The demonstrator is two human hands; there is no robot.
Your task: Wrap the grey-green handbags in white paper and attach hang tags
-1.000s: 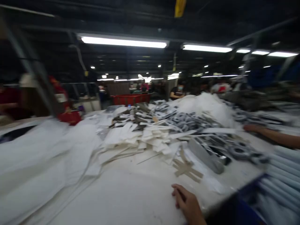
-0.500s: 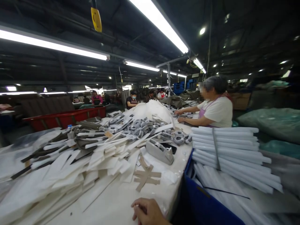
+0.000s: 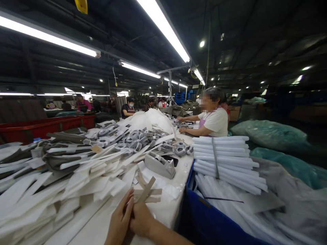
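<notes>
My left hand (image 3: pixel 121 216) and my right hand (image 3: pixel 143 216) meet above the near part of the table. The right hand's fingers are closed over the lower end of a taupe strip (image 3: pixel 148 188), which slants up and away to the right. Pressed against it, my left hand has its fingers drawn together; what lies between them is hidden. More taupe strips (image 3: pixel 154 199) lie flat just beyond the hands. A grey tape dispenser (image 3: pixel 159 165) stands behind them, beside a dark phone (image 3: pixel 171 160). Overlapping white sheet strips (image 3: pixel 84 183) are heaped to the left.
Grey rolled coils (image 3: pixel 138 137) and a white pile (image 3: pixel 152 120) cover the far table. A blue bin (image 3: pixel 201 207) with bundled white tubes (image 3: pixel 227 160) stands against the right edge. A co-worker (image 3: pixel 213 117) works at the far right side. A red bin (image 3: pixel 51 124) stands far left.
My left hand has come into view beside the right. The right hand has moved forward onto the taupe strips. The view has turned right.
</notes>
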